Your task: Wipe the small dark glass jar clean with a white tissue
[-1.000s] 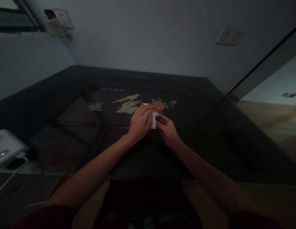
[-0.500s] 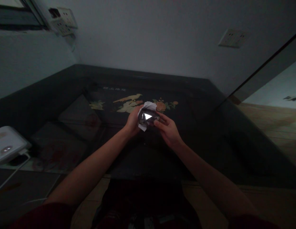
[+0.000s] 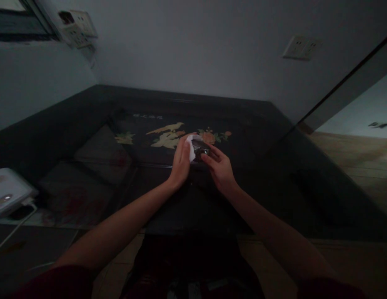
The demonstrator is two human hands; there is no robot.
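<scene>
White paper or cloth, thin and crumpled, sits in the left hand [image 3: 180,164]; from where I stand I can't tell which, so call it the white wipe [image 3: 192,148]. That hand is cupped, fingers curved round the far side and thumb laid along the near one, pressing the wipe against the left end of a small dark glossy object [image 3: 200,146]. The right hand [image 3: 222,169] has the object's other end pinched, thumb on the near side and fingers bent behind, closed no further than its thickness allows. Between the two hands the object catches a few glints; what it is, I can't make out in this dim light.

Both hands are above the middle of a dark, glassy tabletop [image 3: 193,211], just on the near side of a golden bird design [image 3: 166,129] and an orange flower design [image 3: 208,138]. Pale lettering [image 3: 148,116] runs beyond the bird. Dark red sleeves [image 3: 64,282] end above the elbows. Well off to the person's left is a white device [image 3: 12,191] with a white cable [image 3: 17,230]. Past the tabletop's far edge rises a pale wall [image 3: 193,50], carrying a socket plate [image 3: 301,47] on the right.
</scene>
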